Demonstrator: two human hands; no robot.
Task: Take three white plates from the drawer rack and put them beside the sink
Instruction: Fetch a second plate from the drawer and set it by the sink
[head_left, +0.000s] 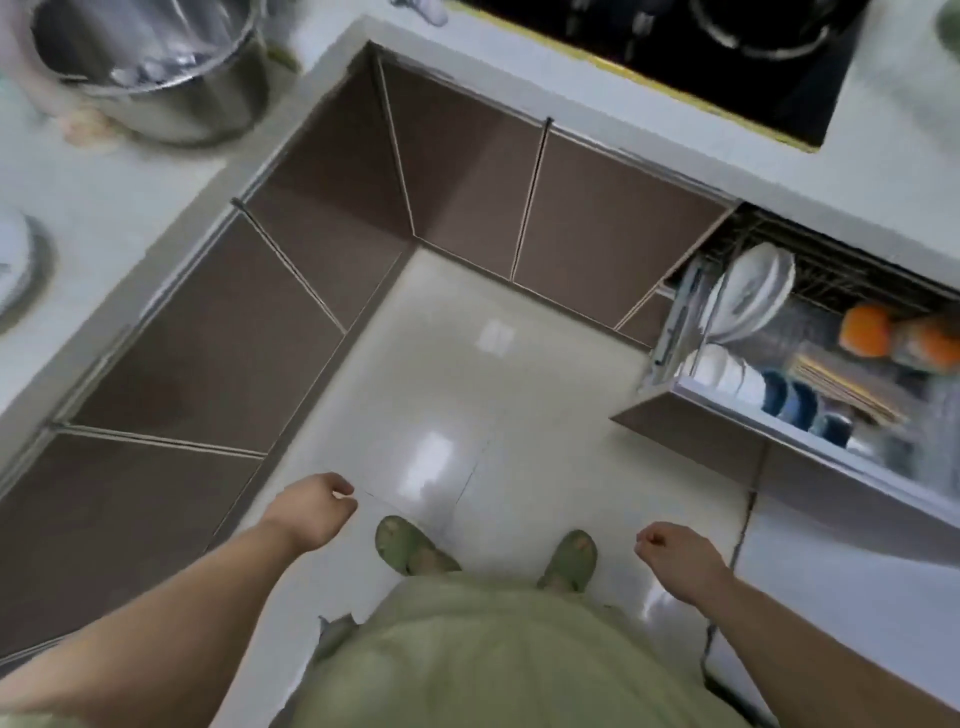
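The drawer rack (675, 332) stands pulled out at the right under the counter. White plates (753, 293) stand on edge at its left end, with white bowls (727, 371) and blue bowls (789, 402) in front of them. My left hand (311, 512) hangs low over the floor, fingers curled, holding nothing. My right hand (675, 553) hangs at the same height, also curled and holding nothing. Both hands are well away from the rack. The sink's rim (36, 270) shows at the far left edge, and something white lies in the sink.
A large steel pot (156, 67) stands on the white counter (104, 197) at the upper left. A black cooktop (701, 57) lies at the top right. Orange items (867, 330) sit in the rack. Brown cabinet doors line the corner; my feet in green slippers stand on the glossy floor (467, 389).
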